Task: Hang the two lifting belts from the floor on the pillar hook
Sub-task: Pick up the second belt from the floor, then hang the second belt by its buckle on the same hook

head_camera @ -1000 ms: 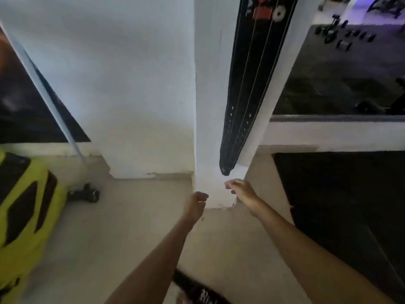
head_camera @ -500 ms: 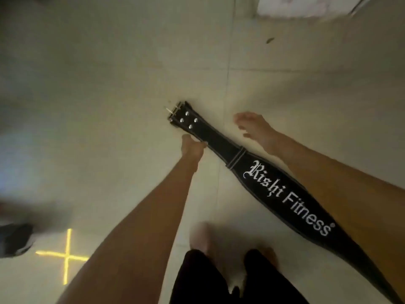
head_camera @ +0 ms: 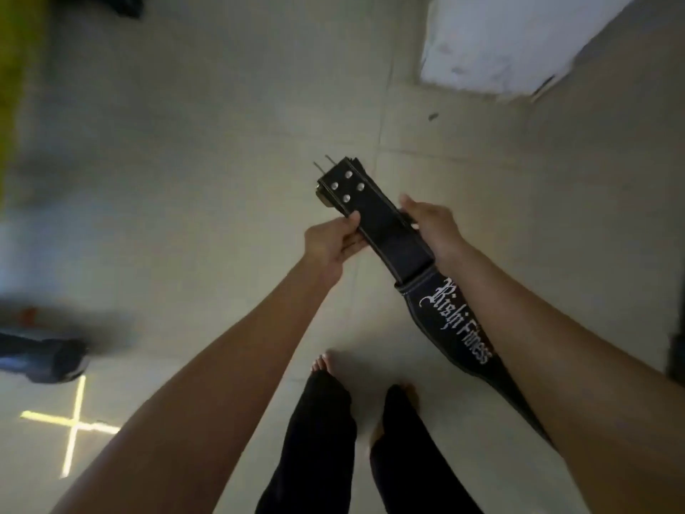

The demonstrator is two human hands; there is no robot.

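Lifting belt (head_camera: 389, 231), black: strap gripped edgewise near the buckle by left hand (head_camera: 331, 243) and right hand (head_camera: 432, 226), fingers closed, probably to present the buckle for hooking.

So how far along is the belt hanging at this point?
Midway, apparently. The black lifting belt is off the floor, both the left hand and right hand gripping its buckle end. The hook and other belt are out of view. Left: carrying this one to the pillar.
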